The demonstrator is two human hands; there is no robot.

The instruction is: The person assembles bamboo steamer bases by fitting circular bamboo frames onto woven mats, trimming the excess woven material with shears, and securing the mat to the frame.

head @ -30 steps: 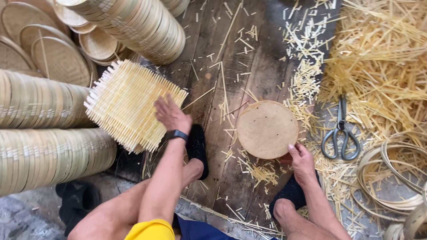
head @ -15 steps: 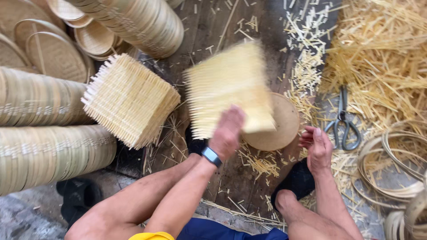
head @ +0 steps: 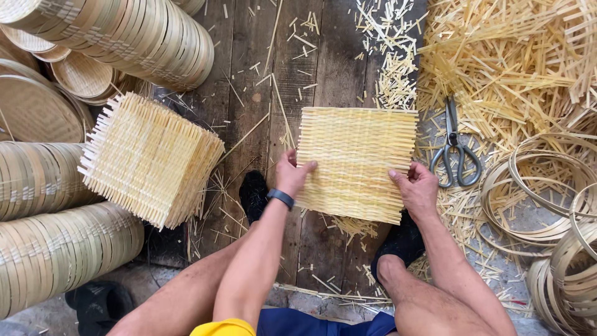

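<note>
A square woven bamboo mat (head: 356, 163) lies flat on the plank floor (head: 323, 56), pinched at its left edge by the left hand (head: 292, 175) and at its right edge by the right hand (head: 415, 190). A stack of mats (head: 149, 158) sits left; scissors (head: 455, 149) right.

A square, pale yellow woven bamboo mat (head: 356, 163) lies flat in the middle of the frame, with loose strip ends sticking out at its edges.
</note>
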